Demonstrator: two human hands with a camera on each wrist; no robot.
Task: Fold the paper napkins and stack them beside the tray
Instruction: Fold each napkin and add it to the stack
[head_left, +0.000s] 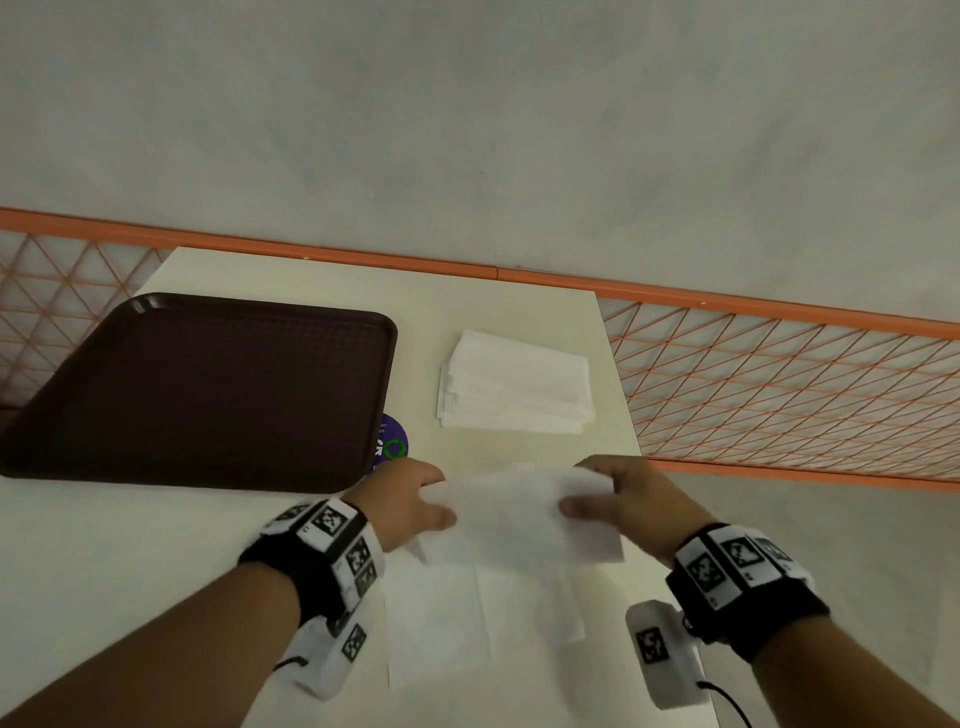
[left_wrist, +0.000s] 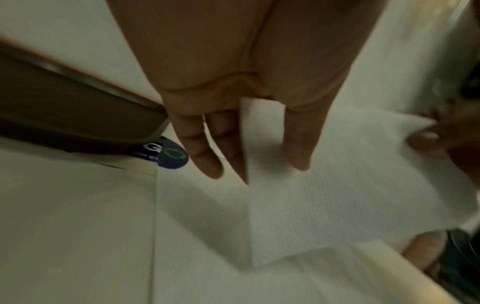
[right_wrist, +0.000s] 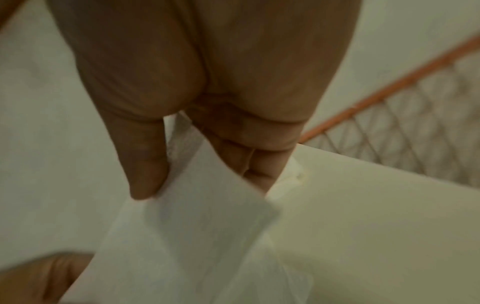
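We hold one white napkin (head_left: 511, 514) by its two ends above the table (head_left: 519, 306) — our left hand (head_left: 410, 506) pinches the left edge between thumb and fingers, our right hand (head_left: 631, 501) pinches the right edge the same way. Under it lie flat, unfolded napkins (head_left: 483, 618). The stack of folded napkins (head_left: 517, 384) sits farther back, just right of the brown tray (head_left: 208, 384). A purple sticker (head_left: 392, 441) peeks out from under the tray's near corner.
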